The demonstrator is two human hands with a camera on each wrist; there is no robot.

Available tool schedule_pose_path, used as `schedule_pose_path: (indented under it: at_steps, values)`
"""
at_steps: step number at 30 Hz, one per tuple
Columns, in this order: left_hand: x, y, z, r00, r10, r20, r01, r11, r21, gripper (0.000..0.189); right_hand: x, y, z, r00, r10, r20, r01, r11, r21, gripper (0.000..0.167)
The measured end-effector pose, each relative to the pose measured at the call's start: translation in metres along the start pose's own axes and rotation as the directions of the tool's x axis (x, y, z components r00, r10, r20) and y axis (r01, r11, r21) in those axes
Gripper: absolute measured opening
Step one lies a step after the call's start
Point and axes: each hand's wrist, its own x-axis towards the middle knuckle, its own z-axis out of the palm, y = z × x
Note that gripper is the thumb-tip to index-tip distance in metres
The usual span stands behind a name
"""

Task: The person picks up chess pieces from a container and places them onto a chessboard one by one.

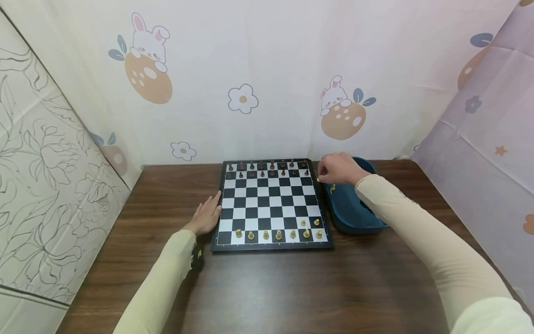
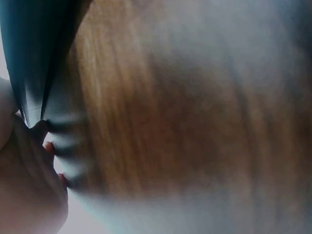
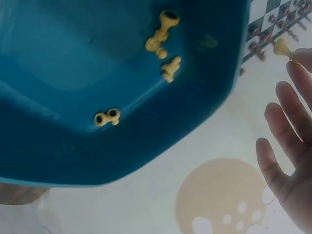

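A black-and-white chessboard (image 1: 263, 202) lies on the table. My left hand (image 1: 205, 215) rests flat along its left edge, fingers straight. Between thumb and forefinger, my right hand (image 1: 340, 168) pinches a pale yellow chess pawn (image 3: 282, 48), its other fingers spread; it is raised by the board's far right corner, over the rim of a blue tray (image 1: 350, 211). Several yellow chess pieces (image 3: 168, 68) lie in that tray. Two rows of dark red pieces (image 1: 272, 165) stand at the far side. Yellow pieces (image 1: 278, 235) line the near row, with two yellow pawns (image 1: 303, 222) ahead at the right.
The brown wooden table (image 1: 292, 287) extends in front of the board and to both sides. Behind it hangs a white curtain (image 1: 283, 130) printed with rabbits and flowers. A patterned panel (image 1: 41, 185) stands at the left.
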Motion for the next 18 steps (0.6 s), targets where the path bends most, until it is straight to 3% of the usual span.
schedule_pose_path:
  at_steps: [18]
  values:
    - [0.003,-0.003,0.0,1.0,-0.004,0.006,0.004,1.0,0.0,0.055,-0.01,-0.055,0.012,0.979,-0.201,0.032,0.201,0.98,0.005,0.008]
